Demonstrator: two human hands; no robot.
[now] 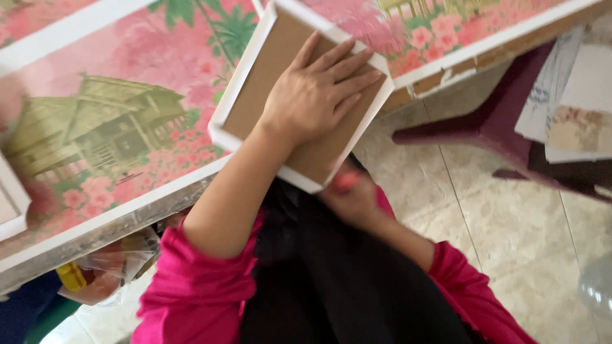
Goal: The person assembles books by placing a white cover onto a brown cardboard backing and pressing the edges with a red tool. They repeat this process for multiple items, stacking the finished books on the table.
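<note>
over the near edge of the table [115, 220], a white picture frame [242, 95] is lying face down, its brown backing board [268, 64] turned upward and one corner jutting out past the edge toward the person's lap. the left hand [322, 89] is pressing flat on the backing board, fingers spread and extended, palm down, gripping nothing. the right hand [354, 197] is sitting just below the frame's overhanging corner, blurred, and is curling around a small red-orange object [347, 180]; what that object is cannot be told, and the hold looks closed but is too smeared to be sure. the table is carrying a pink floral cloth with a painted house and palm. another white frame edge [13, 204] is showing at the far left. pink sleeves [191, 293] are covering both arms above the elbow. a dark red plastic chair [497, 127] is standing on the tiled floor [510, 242] to the right, holding a stack of papers and boards [567, 95].
</note>
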